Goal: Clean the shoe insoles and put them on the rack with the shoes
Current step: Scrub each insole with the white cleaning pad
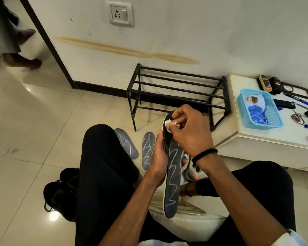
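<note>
The room is evenly and fairly brightly lit from overhead, with a warm, slightly yellow cast. The glossy floor tiles (43, 121) carry 2 small hot glare spots, 1 near the doorway and 1 beside the black shoes (60, 190). Shadows are soft: a faint one lies under the rack (176, 89) and along the white table (256, 139). The wide-angle lens bends straight lines, so the door frame (48, 45) leans and curves near the edge. A passing person's feet (27, 63) at top left are motion-blurred. The centre is reasonably sharp, with some compression softness in fine detail.
</note>
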`<state>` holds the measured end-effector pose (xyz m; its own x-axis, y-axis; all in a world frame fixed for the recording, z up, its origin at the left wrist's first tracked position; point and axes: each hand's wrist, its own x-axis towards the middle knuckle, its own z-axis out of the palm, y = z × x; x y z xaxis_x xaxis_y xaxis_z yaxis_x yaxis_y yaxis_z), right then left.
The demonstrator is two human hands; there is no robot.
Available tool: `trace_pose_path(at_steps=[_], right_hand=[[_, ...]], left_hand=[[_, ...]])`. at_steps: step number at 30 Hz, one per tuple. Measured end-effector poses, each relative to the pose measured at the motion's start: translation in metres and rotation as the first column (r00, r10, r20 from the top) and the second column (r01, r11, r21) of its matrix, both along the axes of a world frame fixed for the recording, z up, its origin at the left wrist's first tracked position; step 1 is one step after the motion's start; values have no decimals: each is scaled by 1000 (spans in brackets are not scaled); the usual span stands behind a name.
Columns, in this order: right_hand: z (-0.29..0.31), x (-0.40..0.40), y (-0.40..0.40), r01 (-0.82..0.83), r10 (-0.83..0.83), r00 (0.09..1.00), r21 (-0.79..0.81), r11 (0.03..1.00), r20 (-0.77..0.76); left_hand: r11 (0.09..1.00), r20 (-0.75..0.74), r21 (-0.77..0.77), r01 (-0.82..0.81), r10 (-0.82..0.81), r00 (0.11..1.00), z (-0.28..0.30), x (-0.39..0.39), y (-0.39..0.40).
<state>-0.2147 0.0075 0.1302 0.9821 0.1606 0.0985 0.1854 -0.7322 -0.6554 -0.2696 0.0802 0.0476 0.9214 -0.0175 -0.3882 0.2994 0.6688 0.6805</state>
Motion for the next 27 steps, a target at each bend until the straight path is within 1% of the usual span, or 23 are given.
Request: trace_pose_path(at_steps=[4,5,6,7,8,9,11,12,13,15,17,18,20,22,23,25,27], right_hand=[[-5,-24,-8,-206,192,975,-133,969,-112],[-5,-26,-14,-242,221,963,-132,961,-154],[-4,-25,-21,-260,237,948,-87,962,-213],[-1,-21,-29,-237,232,932,16,971,-279],[2,-17,-37,-163,207,920,155,974,-332],[5,-12,-45,-58,163,922,290,955,-352],[8,-3,-58,125,88,922,505,854,-377],[8,0,-62,193,88,906,589,785,-413],[6,2,-65,251,106,883,651,716,-457],[1,3,-67,351,164,819,707,615,-549],[-4,2,-65,426,214,754,710,560,-621],[-7,1,-64,454,224,728,701,550,-648],[-14,-1,-62,477,209,710,677,560,-673],[-18,-3,-61,446,174,730,653,612,-662],[-20,-4,-60,413,156,748,637,651,-645],[-22,-6,-59,314,111,799,566,762,-592],[-25,-7,-58,195,48,865,421,886,-500]], left_hand=[[999,-35,-2,-46,46,998,0,-6,6],[999,-45,7,-45,45,998,0,-7,5],[999,-52,3,-44,44,998,1,-7,3],[999,-61,-30,-31,30,998,4,-7,2],[997,-70,-73,-19,14,997,9,-6,0],[994,-72,-112,-1,-7,997,14,-4,-1],[985,-65,-174,19,-31,997,18,-1,-2],[977,-65,-214,15,-29,997,19,1,-3],[970,-68,-245,7,-25,997,20,1,-3],[964,-88,-265,-21,-2,996,21,1,-4],[969,-116,-246,-34,5,993,18,1,-5],[968,-130,-245,-49,17,991,17,0,-5],[962,-155,-259,-82,42,987,15,0,-3],[957,-180,-274,-94,45,983,17,-1,-3],[960,-192,-263,-93,42,981,18,-1,-2],[969,-203,-231,-90,43,978,22,-2,-2],[969,-199,-224,-99,54,978,22,-3,-2]])
